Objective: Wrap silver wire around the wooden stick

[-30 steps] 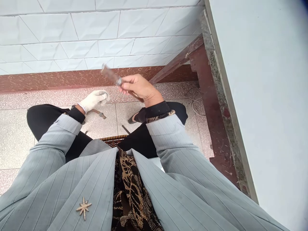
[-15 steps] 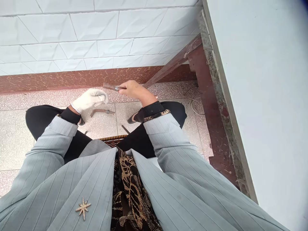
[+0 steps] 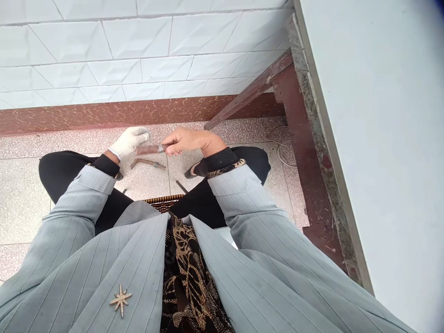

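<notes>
My right hand (image 3: 180,140) is bare and closed round one end of a brown stick-like tool (image 3: 148,150). A silvery band, like wound wire, circles it next to my fingers. The tool points left, slightly blurred, with its free end just below my gloved fingers; whether they touch I cannot tell. My left hand (image 3: 130,140), in a white knit glove, is curled with thumb and fingers together. What it holds, if anything, is hidden. Below the tool, a bent brown stick (image 3: 147,162) with a similar band near its right end lies on the floor.
A white-topped table (image 3: 388,138) with a dark red frame (image 3: 298,138) stands on my right, its slanting brace (image 3: 249,88) reaching toward the floor. A tiled wall (image 3: 135,37) rises ahead. A pale cord (image 3: 282,150) lies by the table leg. A woven seat edge (image 3: 163,199) shows between my legs.
My right hand has come down and a little left with the brown tool, bringing its free end close under my gloved hand. My left hand has shifted slightly. The bent stick has not moved.
</notes>
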Demonstrator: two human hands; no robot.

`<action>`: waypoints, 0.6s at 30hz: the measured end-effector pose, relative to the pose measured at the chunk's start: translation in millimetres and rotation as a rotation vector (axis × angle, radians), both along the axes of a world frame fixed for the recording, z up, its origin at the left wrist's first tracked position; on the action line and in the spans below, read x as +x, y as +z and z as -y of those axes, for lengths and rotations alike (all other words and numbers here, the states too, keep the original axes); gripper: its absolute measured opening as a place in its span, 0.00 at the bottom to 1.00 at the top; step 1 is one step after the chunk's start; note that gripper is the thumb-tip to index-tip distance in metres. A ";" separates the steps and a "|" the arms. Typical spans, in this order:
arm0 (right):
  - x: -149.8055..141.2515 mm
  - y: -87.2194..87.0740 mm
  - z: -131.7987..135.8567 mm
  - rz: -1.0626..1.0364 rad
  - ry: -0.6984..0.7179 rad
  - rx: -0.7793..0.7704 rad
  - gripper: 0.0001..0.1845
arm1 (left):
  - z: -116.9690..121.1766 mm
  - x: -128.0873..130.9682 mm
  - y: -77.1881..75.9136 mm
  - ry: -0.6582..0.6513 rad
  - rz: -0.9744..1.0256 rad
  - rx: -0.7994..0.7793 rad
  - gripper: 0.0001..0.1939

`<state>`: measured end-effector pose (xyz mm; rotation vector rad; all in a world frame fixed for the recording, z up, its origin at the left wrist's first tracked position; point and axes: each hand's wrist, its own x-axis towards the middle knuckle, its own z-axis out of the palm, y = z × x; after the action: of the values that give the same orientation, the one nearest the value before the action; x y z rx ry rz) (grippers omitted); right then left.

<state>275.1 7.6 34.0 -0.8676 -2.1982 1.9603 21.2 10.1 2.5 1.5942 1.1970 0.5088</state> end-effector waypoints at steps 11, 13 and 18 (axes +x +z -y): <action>6.7 -9.8 -14.7 0.535 -0.701 0.594 0.07 | 18.9 17.6 6.4 -0.325 -0.147 0.004 0.10; 2.7 -13.1 -13.8 0.703 -0.603 0.654 0.08 | 17.8 15.3 7.7 -0.355 -0.192 0.074 0.12; -11.5 -19.0 -7.1 0.899 -0.315 0.709 0.19 | 14.2 4.9 10.4 -0.356 -0.205 0.176 0.16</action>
<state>263.7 14.7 15.0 -1.9887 -2.5895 0.5483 26.1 -4.2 12.9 1.9988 1.0044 0.2287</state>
